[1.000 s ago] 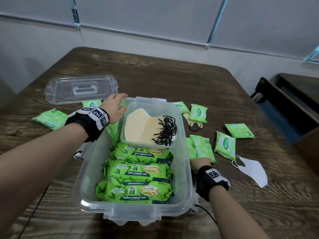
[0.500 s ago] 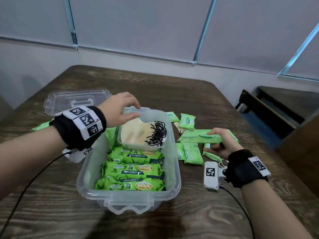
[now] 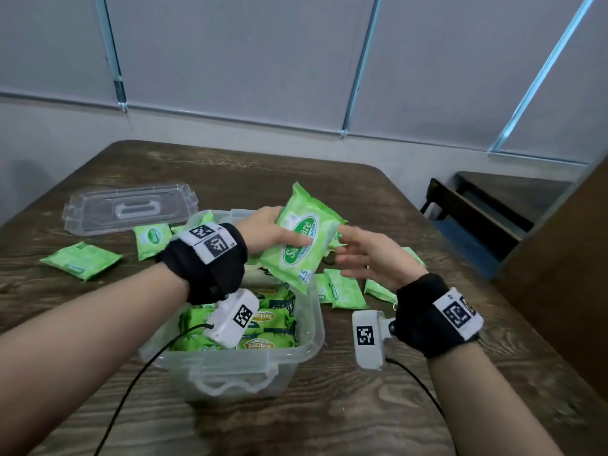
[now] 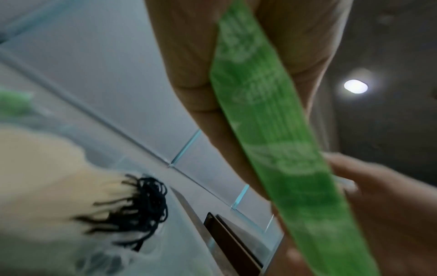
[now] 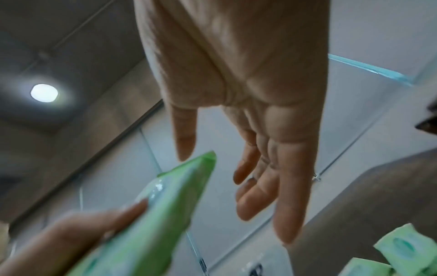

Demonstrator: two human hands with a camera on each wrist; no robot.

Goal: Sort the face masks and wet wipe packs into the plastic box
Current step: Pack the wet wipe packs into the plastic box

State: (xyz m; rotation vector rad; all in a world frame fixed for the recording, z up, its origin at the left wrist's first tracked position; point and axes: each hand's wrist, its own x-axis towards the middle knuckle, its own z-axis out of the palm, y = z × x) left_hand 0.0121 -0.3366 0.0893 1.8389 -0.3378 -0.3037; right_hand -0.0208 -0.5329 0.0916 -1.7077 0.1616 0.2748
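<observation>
A small green wet wipe pack (image 3: 301,238) is held tilted above the far end of the clear plastic box (image 3: 316,324). My left hand (image 3: 273,232) grips its left side, thumb on the front. My right hand (image 3: 368,255) is open just right of the pack, its fingers straight and holding nothing. The left wrist view shows the pack (image 4: 272,130) edge-on between thumb and fingers, above beige face masks (image 4: 59,177) with black loops. In the right wrist view the pack (image 5: 153,224) sits below my spread right fingers (image 5: 283,205). Large wipe packs (image 3: 266,324) fill the box's near part.
The clear lid (image 3: 128,209) lies at the back left. Loose small wipe packs lie left of the box (image 3: 82,260) and right of it (image 3: 342,287). A dark bench (image 3: 477,218) stands beyond the table's right edge. Black cables trail from both wrists.
My right hand carried a pack from the table's right side toward the box and let go. My left hand left the box's far rim and took the pack.
</observation>
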